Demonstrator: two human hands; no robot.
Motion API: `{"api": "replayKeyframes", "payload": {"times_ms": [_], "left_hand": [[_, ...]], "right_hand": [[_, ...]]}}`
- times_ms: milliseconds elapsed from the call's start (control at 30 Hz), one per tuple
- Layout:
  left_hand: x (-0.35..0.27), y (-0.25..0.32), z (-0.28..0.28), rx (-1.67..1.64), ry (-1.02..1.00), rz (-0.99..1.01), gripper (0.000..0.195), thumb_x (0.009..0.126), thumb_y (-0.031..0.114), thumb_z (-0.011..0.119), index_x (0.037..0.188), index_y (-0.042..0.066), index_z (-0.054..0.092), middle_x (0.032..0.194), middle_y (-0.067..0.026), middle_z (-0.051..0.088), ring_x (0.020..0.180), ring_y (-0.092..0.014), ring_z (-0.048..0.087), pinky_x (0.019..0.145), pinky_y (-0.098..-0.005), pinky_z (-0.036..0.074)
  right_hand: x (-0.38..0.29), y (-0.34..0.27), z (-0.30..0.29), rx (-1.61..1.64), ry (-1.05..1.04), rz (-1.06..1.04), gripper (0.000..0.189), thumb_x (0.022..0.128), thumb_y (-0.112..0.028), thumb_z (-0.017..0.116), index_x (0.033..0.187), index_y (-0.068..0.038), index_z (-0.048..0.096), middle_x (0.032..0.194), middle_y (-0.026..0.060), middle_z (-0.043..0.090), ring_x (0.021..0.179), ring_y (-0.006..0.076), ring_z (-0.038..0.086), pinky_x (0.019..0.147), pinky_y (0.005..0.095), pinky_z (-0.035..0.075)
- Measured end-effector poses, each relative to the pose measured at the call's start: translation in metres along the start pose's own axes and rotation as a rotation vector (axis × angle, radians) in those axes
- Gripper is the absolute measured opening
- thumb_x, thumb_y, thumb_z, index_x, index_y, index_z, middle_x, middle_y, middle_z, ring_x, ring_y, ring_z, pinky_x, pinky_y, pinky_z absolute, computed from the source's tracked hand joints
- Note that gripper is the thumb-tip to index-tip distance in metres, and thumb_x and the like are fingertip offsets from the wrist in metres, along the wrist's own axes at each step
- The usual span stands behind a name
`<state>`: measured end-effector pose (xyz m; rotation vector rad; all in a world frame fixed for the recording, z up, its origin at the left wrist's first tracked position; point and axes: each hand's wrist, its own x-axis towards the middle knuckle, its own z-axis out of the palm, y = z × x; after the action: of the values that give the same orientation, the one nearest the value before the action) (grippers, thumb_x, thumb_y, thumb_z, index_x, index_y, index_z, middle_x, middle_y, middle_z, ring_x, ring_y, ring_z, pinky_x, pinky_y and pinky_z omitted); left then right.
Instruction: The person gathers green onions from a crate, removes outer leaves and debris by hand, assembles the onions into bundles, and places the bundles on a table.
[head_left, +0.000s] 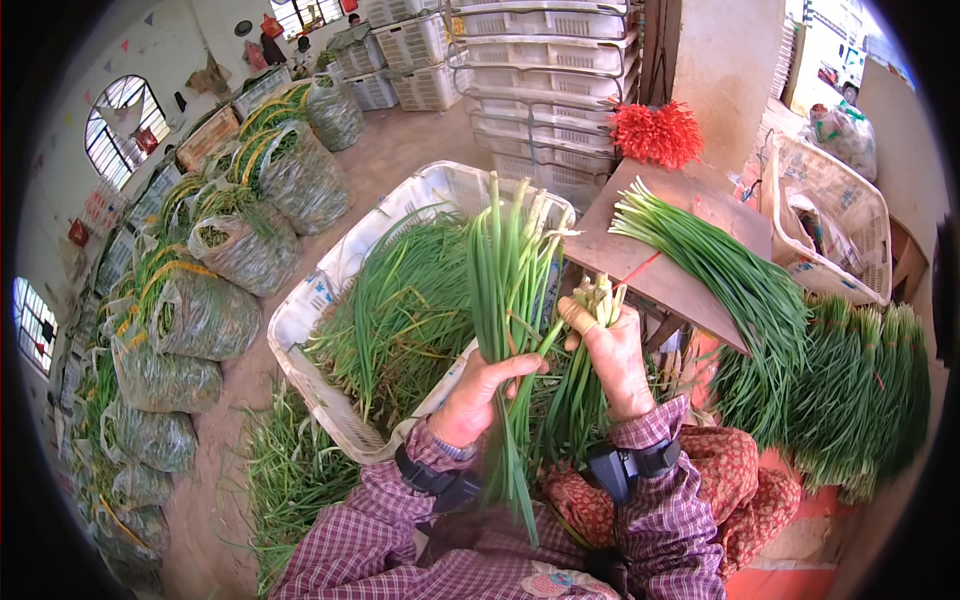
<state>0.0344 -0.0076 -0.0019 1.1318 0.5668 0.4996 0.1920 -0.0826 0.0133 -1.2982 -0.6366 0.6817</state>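
Note:
My left hand grips a bunch of green garlic chives, pale stem ends up and leaves hanging down. A smaller bunch of chives is in my right hand, its cut ends level with my thumb, which has a tan wrap on it. The two hands are close together, and one stalk crosses between them. Behind the left bunch a white plastic crate holds a loose heap of chives. On a small brown table to the right lies a neat pile of cleaned chives, leaves drooping over its edge.
Tied chive bundles stand at the right. A red bunch of ties sits at the table's back corner. Loose leaves litter the floor at left. Filled plastic bags line the left wall; stacked white crates rise behind.

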Motion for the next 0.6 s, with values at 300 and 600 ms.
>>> {"api": "replayKeyframes", "payload": {"times_ms": [300,600], "left_hand": [[-0.009,-0.006,-0.013,-0.018,0.025,-0.047,0.025,0.082,0.023,0.067,0.099,0.006,0.061,0.083,-0.0036,0.065,0.064,-0.009,0.056,0.054,-0.0197,0.039],[-0.015,-0.011,-0.022,-0.100,0.071,-0.053,0.025,0.084,0.021,0.066,0.100,0.003,0.060,0.082,-0.0048,0.064,0.060,-0.007,0.053,0.052,-0.0193,0.040]], "right_hand": [[0.021,0.007,-0.014,0.059,0.126,-0.064,0.018,0.085,-0.019,0.072,0.092,-0.003,0.066,0.076,-0.0001,0.064,0.053,0.0073,0.054,0.048,0.0214,0.044],[-0.011,-0.005,-0.011,-0.138,-0.029,-0.011,0.018,0.083,-0.018,0.075,0.090,-0.003,0.069,0.071,0.0001,0.064,0.057,0.0068,0.057,0.049,0.0215,0.044]]}}
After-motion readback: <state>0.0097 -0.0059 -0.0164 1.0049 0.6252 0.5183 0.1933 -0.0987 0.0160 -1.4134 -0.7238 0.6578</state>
